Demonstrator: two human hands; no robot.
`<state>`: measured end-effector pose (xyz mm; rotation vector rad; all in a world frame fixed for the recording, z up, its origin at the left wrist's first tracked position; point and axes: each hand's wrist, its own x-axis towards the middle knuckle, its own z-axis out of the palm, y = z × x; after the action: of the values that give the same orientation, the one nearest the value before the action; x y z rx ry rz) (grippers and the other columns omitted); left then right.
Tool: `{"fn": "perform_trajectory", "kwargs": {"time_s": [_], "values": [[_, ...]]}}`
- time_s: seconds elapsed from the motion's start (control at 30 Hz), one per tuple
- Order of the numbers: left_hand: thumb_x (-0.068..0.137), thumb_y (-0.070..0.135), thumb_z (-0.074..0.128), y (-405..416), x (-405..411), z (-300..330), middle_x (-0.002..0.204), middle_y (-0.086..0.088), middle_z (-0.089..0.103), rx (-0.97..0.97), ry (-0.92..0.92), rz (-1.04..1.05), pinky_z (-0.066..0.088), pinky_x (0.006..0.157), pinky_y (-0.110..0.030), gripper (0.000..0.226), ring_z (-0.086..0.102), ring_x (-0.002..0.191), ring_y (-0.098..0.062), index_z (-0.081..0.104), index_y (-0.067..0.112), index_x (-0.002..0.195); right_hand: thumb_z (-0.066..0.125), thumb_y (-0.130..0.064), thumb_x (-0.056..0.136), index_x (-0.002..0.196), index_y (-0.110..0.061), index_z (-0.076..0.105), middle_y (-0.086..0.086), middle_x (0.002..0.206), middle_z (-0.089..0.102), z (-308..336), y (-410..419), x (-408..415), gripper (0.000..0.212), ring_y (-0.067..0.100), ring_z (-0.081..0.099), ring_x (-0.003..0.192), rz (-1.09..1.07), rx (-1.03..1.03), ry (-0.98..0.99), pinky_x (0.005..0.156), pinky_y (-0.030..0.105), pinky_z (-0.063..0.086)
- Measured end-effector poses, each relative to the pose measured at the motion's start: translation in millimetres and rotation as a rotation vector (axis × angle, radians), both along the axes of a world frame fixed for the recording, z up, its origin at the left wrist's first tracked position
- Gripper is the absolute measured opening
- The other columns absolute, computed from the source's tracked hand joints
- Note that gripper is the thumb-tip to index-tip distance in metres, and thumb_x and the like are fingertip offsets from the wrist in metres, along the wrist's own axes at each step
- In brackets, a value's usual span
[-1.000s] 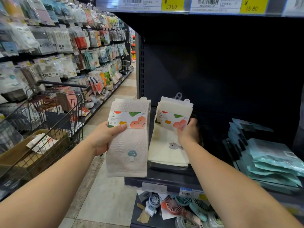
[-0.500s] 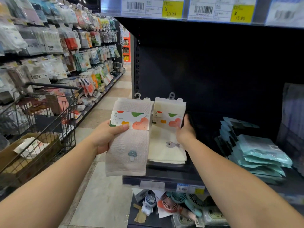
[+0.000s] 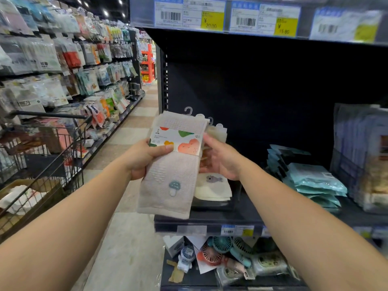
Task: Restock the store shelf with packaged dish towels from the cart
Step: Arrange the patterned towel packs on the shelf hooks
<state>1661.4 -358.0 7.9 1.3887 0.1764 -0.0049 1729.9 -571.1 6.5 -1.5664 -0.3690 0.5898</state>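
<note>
The left hand grips a grey dish towel pack by its left side, thumb curled over the printed paper band and the other fingers hidden behind the cloth. The pack hangs upright in the air just in front of the left front corner of the dark shelf, its lower edge level with the shelf's front lip; a small mushroom figure sits on the lower half and a plastic hanger hook sticks up from the top. The right hand is at the pack's right edge with its palm turned inward and fingers spread and only loosely bent; the fingertips seem to touch the band's edge, though the blur makes contact hard to confirm, and no firm hold shows. Directly behind it a cream dish towel pack with a fish figure stands on the shelf near the left end, leaning back and partly covered by the grey pack and the right hand. Farther right along the shelf lies a stack of teal packets, and near the right edge stand darker upright packets. At the left a wire cart holds a cardboard box with white packs.
</note>
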Motion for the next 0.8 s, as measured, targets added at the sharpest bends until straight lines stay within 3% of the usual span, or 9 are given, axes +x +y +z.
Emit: {"fn": "perform_trajectory", "kwargs": {"time_s": [0.13, 0.23, 0.37, 0.47, 0.57, 0.8], "values": [[0.066, 0.017, 0.076, -8, 4, 3, 0.099, -0.009, 0.077, -0.011, -0.031, -0.044, 0.061, 0.068, -0.035, 0.051, 0.075, 0.086, -0.023, 0.062, 0.009, 0.115, 0.071, -0.027, 0.090, 0.128, -0.016, 0.058, 0.005, 0.116, 0.073, 6, 5, -1, 0.042, 0.025, 0.070, 0.105, 0.035, -0.001, -0.088, 0.084, 0.042, 0.059], [0.071, 0.017, 0.071, -14, 4, 3, 0.100, -0.007, 0.076, -0.085, -0.059, -0.074, 0.061, 0.073, -0.034, 0.040, 0.074, 0.086, -0.020, 0.066, 0.013, 0.110, 0.069, -0.025, 0.092, 0.127, -0.017, 0.059, 0.005, 0.115, 0.073, 15, 2, 0, 0.037, 0.025, 0.071, 0.103, -0.004, 0.016, -0.133, 0.080, 0.040, 0.059], [0.076, 0.020, 0.070, -23, 5, -7, 0.105, -0.010, 0.075, -0.078, 0.024, -0.138, 0.060, 0.078, -0.041, 0.039, 0.073, 0.088, -0.023, 0.065, 0.014, 0.114, 0.071, -0.024, 0.089, 0.123, -0.018, 0.061, 0.004, 0.114, 0.073, 23, -9, 4, 0.037, 0.025, 0.070, 0.105, -0.080, 0.071, -0.153, 0.089, 0.046, 0.057], [0.090, 0.015, 0.064, -33, 6, -18, 0.103, -0.012, 0.076, -0.062, 0.097, -0.180, 0.060, 0.082, -0.043, 0.023, 0.074, 0.089, -0.025, 0.064, 0.012, 0.113, 0.071, -0.022, 0.088, 0.109, -0.023, 0.063, 0.002, 0.109, 0.073, 24, -18, 12, 0.022, 0.025, 0.070, 0.102, -0.180, 0.092, -0.141, 0.088, 0.045, 0.058], [0.092, 0.014, 0.065, -44, 10, -30, 0.113, -0.016, 0.073, -0.029, 0.169, -0.187, 0.059, 0.086, -0.046, 0.032, 0.071, 0.103, -0.031, 0.061, 0.008, 0.123, 0.074, -0.026, 0.087, 0.114, -0.022, 0.061, 0.000, 0.110, 0.071, 15, -26, 24, 0.030, 0.019, 0.070, 0.097, -0.293, 0.007, -0.149, 0.083, 0.040, 0.059], [0.095, 0.010, 0.062, -65, 20, -46, 0.095, -0.013, 0.076, -0.026, 0.264, -0.128, 0.062, 0.066, -0.032, 0.011, 0.074, 0.078, -0.023, 0.065, 0.006, 0.105, 0.080, -0.032, 0.080, 0.123, -0.024, 0.060, -0.006, 0.112, 0.067, -26, -26, 57, 0.048, 0.015, 0.065, 0.099, -0.413, -0.155, -0.216, 0.084, 0.033, 0.054]]}}
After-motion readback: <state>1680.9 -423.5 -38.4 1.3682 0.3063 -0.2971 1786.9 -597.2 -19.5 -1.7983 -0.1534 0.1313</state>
